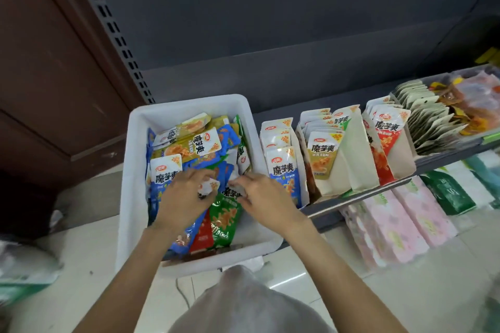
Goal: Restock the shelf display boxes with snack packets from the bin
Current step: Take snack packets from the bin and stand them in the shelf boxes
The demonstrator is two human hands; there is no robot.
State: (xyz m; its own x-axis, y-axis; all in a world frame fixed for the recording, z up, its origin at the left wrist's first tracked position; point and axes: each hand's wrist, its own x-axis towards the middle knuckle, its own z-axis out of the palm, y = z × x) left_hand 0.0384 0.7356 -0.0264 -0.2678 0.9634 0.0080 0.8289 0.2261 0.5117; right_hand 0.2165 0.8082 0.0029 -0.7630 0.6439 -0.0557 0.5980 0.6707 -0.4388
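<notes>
A white plastic bin (pixel 135 159) sits at the left end of the shelf, filled with several loose snack packets in blue, yellow, green and red. Both hands are inside it. My left hand (pixel 184 194) curls its fingers around the top of a small packet (pixel 208 187). My right hand (pixel 261 194) pinches the upper edge of a green packet (pixel 226 215) beside it. To the right stand three display boxes: one with blue packets (pixel 284 170), one with yellow packets (pixel 323 157), one with red packets (pixel 387 140).
Further right on the shelf (pixel 359 197) is a clear tray of pale pouches (pixel 427 116) and orange snacks. Tissue packs (pixel 400 222) lie on the lower level. A brown wooden panel (pixel 54 62) stands left; a grey bag (pixel 243 303) is near my body.
</notes>
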